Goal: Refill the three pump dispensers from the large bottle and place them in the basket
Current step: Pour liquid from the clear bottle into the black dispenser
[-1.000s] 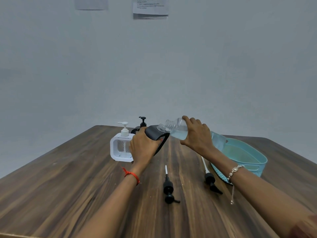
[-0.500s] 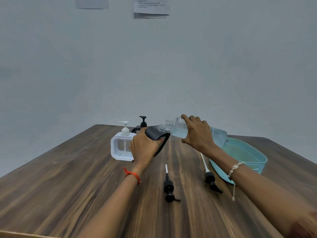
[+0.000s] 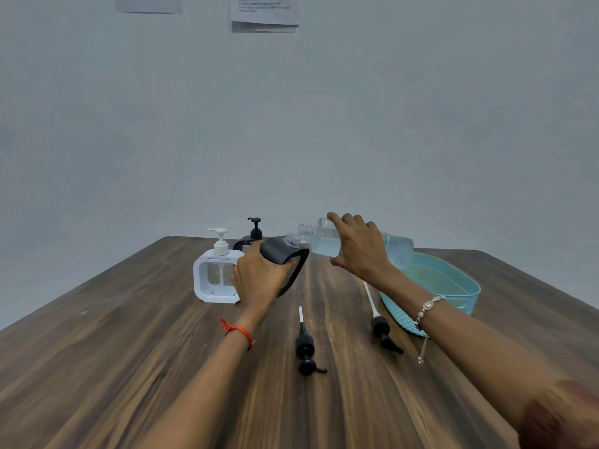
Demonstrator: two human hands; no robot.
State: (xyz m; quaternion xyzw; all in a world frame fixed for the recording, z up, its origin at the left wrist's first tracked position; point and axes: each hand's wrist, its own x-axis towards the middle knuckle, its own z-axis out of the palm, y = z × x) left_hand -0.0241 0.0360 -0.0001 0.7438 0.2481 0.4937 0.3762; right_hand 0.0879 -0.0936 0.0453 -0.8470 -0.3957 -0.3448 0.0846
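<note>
My left hand wraps its fingers around the tilted black dispenser above the desk. My right hand grips the large bottle, tipped sideways, mouth just beside the dispenser's open neck. The basket sits at right.

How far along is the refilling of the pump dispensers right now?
Early on. Two pump heads lie unscrewed on the table. The left hand tilts an open black dispenser while the right hand tips the large bottle toward its neck. The white dispenser and another black one behind are capped, and the basket holds no dispensers.
</note>
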